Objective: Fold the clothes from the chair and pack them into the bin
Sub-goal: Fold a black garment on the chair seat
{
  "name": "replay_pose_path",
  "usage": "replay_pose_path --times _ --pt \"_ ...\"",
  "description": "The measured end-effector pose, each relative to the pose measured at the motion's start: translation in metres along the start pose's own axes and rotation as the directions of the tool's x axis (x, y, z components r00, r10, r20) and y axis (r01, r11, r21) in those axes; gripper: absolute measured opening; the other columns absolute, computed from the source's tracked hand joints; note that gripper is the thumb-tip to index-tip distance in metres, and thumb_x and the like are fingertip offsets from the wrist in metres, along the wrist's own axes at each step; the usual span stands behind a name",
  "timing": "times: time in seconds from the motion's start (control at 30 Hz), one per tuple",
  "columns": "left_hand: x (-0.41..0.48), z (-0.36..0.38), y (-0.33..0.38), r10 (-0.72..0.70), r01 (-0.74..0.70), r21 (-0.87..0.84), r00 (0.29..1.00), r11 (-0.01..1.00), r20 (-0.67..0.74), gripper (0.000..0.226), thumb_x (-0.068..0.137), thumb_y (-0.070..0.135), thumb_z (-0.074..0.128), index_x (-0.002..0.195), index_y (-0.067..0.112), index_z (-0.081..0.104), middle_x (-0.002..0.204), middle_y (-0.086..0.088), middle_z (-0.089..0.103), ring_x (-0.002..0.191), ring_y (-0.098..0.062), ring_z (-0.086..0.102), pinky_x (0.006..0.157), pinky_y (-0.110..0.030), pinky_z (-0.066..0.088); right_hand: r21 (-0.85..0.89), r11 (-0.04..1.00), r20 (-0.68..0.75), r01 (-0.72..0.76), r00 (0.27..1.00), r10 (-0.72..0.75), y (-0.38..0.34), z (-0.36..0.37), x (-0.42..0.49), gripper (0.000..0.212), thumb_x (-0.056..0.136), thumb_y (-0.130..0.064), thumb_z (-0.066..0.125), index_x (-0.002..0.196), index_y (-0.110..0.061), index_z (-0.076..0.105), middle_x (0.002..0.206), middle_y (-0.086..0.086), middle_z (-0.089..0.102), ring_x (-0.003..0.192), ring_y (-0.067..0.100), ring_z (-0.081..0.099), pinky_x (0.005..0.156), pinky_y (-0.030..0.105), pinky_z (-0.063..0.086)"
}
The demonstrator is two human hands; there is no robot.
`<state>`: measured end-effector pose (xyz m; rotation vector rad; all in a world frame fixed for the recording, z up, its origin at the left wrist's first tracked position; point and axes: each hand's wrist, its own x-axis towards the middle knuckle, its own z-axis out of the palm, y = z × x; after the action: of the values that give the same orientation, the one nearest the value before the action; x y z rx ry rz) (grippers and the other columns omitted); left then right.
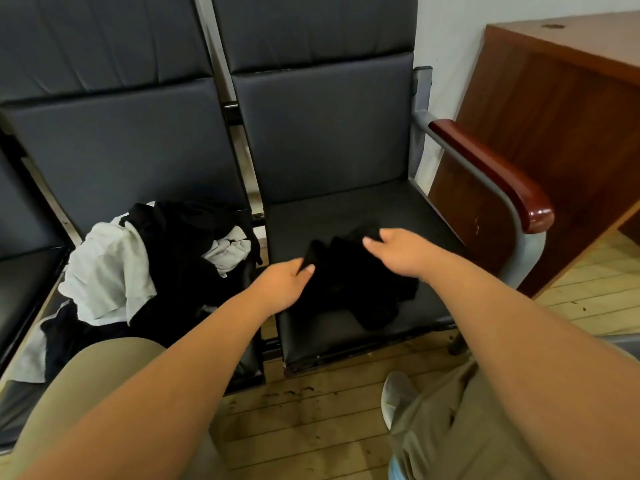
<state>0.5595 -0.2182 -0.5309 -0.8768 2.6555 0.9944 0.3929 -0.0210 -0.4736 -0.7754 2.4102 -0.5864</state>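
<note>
On the seat (346,216), left hand (284,285) and right hand (398,252) pinch an indistinct black garment (349,285).

Black chair seats (346,209), a dark garment (349,289) on one (clothes pile (138,271) on its neighbour)

Both hands, left (282,284) and right (398,252), pinching black garment (349,285) on chair seat (346,209); clothes pile (156,265) beside.

Crumpled black garment (353,292) on chair seat (346,209)
</note>
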Motion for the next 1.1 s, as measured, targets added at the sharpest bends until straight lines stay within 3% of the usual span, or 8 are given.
replay_pose_path --times 0.23,0.37,0.47,0.57,0.7,0.93,1.0,1.1 --pt "0.0 0.024 0.003 0.094 -0.118 0.16 0.984 0.98 0.152 0.052 0.112 0.054 0.038 0.144 0.018 0.058 0.142 -0.008 0.063 0.133 -0.028 0.057 0.103 -0.034 0.044 -0.334 0.942 0.332 0.025 0.939 0.093 0.016 0.017 -0.002 0.058 0.114 -0.047 0.04 0.166 -0.02 0.036 0.168 0.005 0.04 0.149 0.027 0.045 0.117 0.035 0.036" --pt "-0.009 0.021 0.007 0.166 -0.205 0.156 0.958 0.966 0.233 0.045 0.111 0.054 0.041 0.138 0.025 0.063 0.136 0.003 0.066 0.13 -0.022 0.059 0.105 -0.032 0.044 -0.257 0.96 0.33 -0.114 0.923 0.198 0.026 0.008 0.003 0.061 0.11 -0.049 0.051 0.162 -0.019 0.041 0.145 0.011 0.059 0.104 0.033 0.073 0.095 0.046 0.062" --pt "-0.014 0.012 0.016 0.155 -0.154 -0.016 0.973 0.988 0.169 0.046 0.105 0.062 0.049 0.108 0.024 0.075 0.106 0.008 0.077 0.106 -0.013 0.071 0.098 -0.034 0.053 -0.281 0.957 0.099 -0.066 0.99 0.097 0.024 -0.007 0.0 0.054 0.112 -0.045 0.049 0.152 -0.009 0.053 0.148 0.018 0.059 0.122 0.039 0.066 0.104 0.045 0.056" --pt "-0.021 -0.005 0.029 0.11 -0.106 -0.33 0.994 0.938 -0.005 0.051 0.1 0.067 0.055 0.112 0.023 0.079 0.107 0.008 0.08 0.104 -0.011 0.075 0.108 -0.038 0.053 -0.089 0.994 -0.271 -0.062 0.962 0.036 0.024 -0.025 0.001 0.055 0.114 -0.04 0.043 0.15 0.001 0.053 0.158 0.022 0.049 0.147 0.038 0.045 0.116 0.037 0.037" --pt "-0.031 -0.026 0.045 0.143 -0.127 -0.486 0.99 0.864 -0.004 0.036 0.102 0.056 0.062 0.109 0.025 0.08 0.105 0.005 0.082 0.101 -0.016 0.078 0.107 -0.046 0.056 0.186 0.981 -0.487 -0.053 0.862 0.139 0.04 -0.037 0.009 0.039 0.113 -0.039 0.044 0.115 -0.004 0.063 0.125 0.019 0.064 0.128 0.041 0.057 0.096 0.036 0.042" --pt "-0.039 -0.072 0.047 0.119 -0.098 -0.085 0.95 0.992 0.29 0.029 0.094 0.021 0.076 0.122 0.03 0.069 0.107 0.006 0.077 0.103 -0.015 0.073 0.096 -0.035 0.056 0.397 0.91 -0.683 0.118 0.7 0.208 0.039 -0.048 0.01 0.038 0.11 -0.044 0.046 0.122 -0.014 0.067 0.123 0.005 0.069 0.119 0.027 0.063 0.1 0.036 0.046" --pt "-0.04 -0.078 0.042 0.019 -0.078 0.217 0.965 0.973 0.262 0.026 0.097 0.024 0.073 0.122 0.031 0.066 0.107 0.007 0.07 0.1 -0.009 0.062 0.088 -0.03 0.047 0.436 0.885 -0.702 0.163 0.677 0.222 0.038 -0.05 0.009 0.035 0.11 -0.042 0.047 0.126 -0.018 0.066 0.121 -0.001 0.068 0.118 0.022 0.062 0.104 0.037 0.046" --pt "-0.032 -0.075 0.024 -0.104 0.035 0.457 0.986 0.889 0.127 0.037 0.105 0.044 0.061 0.14 0.031 0.062 0.134 0.002 0.063 0.129 -0.024 0.054 0.111 -0.04 0.035 0.457 0.866 -0.723 0.205 0.652 0.227 0.038 -0.053 0.007 0.029 0.111 -0.037 0.048 0.123 -0.018 0.066 0.109 -0.008 0.064 0.105 0.016 0.06 0.094 0.032 0.044"
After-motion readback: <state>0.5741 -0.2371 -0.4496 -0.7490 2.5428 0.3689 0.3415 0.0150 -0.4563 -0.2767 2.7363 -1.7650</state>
